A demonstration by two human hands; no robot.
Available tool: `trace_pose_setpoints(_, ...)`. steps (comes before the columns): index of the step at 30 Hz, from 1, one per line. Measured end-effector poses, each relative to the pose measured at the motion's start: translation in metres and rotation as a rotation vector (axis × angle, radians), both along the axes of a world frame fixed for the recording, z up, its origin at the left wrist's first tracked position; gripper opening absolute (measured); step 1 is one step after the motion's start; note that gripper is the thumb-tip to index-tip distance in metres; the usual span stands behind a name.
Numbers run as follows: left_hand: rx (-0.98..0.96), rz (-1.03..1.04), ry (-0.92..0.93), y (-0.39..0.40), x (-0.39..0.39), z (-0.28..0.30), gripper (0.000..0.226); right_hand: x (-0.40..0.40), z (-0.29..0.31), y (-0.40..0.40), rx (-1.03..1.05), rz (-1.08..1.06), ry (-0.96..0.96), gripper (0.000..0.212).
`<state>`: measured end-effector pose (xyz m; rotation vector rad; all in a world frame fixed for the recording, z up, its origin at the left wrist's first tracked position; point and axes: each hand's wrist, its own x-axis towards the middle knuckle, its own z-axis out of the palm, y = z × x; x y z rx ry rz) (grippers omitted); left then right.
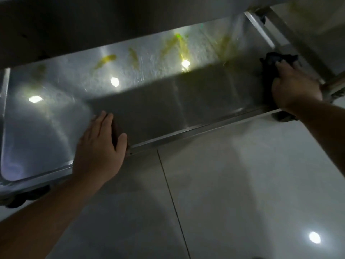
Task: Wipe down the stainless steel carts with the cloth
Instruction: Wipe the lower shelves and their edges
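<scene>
The lower shelf of a stainless steel cart point(149, 101) fills the upper half of the view, streaked with yellow-green smears point(106, 59) along its far side. At the shelf's right end, my right hand point(295, 86) presses a dark cloth point(276, 57) onto the steel, fingers curled over it. Over the shelf's near rim point(186, 131) lies my left hand point(99, 146), fingers straight and flat on the steel, thumb spread to the right.
The cart's upper shelf point(93, 25) hangs dark overhead. A metal upright post point(291, 36) stands at the right corner, and black casters point(24, 197) sit under the left and right corners. Glossy pale floor tiles point(242, 184) lie below the cart.
</scene>
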<state>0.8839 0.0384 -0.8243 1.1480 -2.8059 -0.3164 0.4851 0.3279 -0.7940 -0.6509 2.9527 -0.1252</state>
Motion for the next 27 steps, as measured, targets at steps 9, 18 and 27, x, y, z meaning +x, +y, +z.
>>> trace_pose_setpoints(9,-0.025,0.017,-0.060,0.004,-0.005,0.003,0.077,0.117,-0.014,-0.101,-0.069,0.252,-0.103,0.067)
trace_pose_setpoints(18,0.023,0.023,-0.038,0.002,-0.004,0.003,0.066,0.227,-0.018,-0.226,-0.042,1.035,-0.150,0.058)
trace_pose_setpoints(27,0.021,0.029,-0.039,-0.001,0.000,0.002,0.067,0.079,-0.004,-0.154,-0.161,0.314,-0.047,0.053)
